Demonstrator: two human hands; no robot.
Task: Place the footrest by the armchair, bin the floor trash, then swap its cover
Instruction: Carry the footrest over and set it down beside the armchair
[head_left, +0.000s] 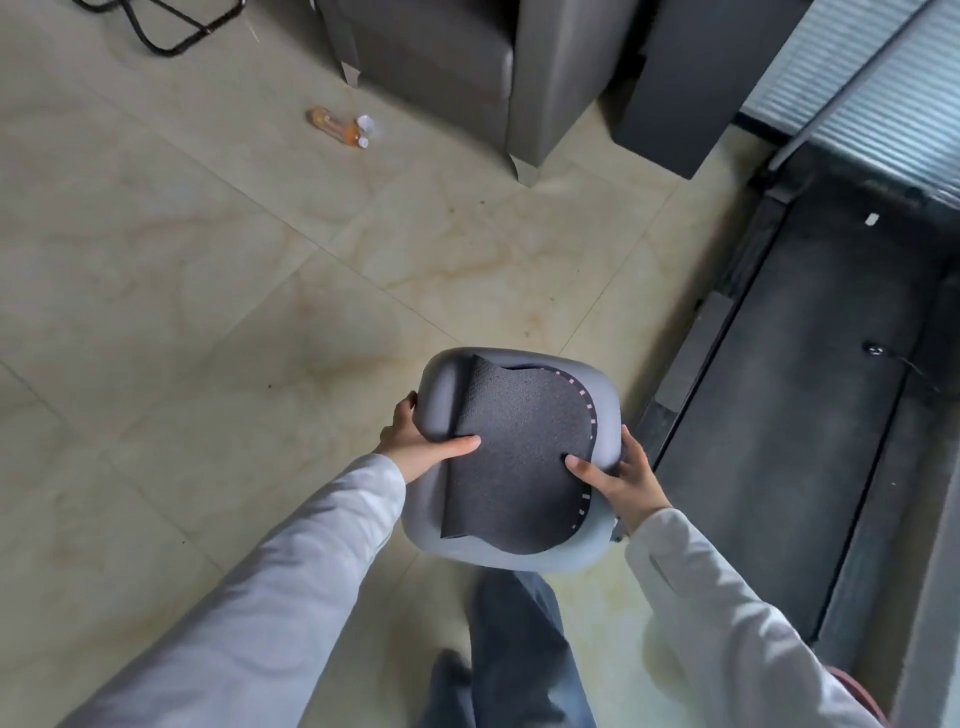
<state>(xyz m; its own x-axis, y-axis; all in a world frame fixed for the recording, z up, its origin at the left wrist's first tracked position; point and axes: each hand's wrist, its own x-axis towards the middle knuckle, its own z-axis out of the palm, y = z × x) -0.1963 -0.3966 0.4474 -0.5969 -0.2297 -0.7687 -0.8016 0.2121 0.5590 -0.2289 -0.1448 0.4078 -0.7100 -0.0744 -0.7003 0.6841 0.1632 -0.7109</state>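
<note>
While we stand on the tiled floor, this is what we see, placed against the armchair (467, 67):
Footrest: we hold the grey footrest (511, 457) off the floor, well short of the armchair, its dark underside panel facing us.
Left hand: our left hand (415, 441) grips the footrest's left edge, thumb pressed on the dark panel.
Right hand: our right hand (618, 478) grips the right edge, thumb on the panel's rim.
Trash: an orange bottle (340, 127) lies on the floor (182, 312) just left of the armchair's front, with small pale bits touching it.
Open room: bare tiles spread between us and the armchair.
Right edge: a dark treadmill (810, 415) runs along the floor right of the armchair, close beside the footrest.
Far left: black cables (156, 31) lie left of the armchair.
</note>
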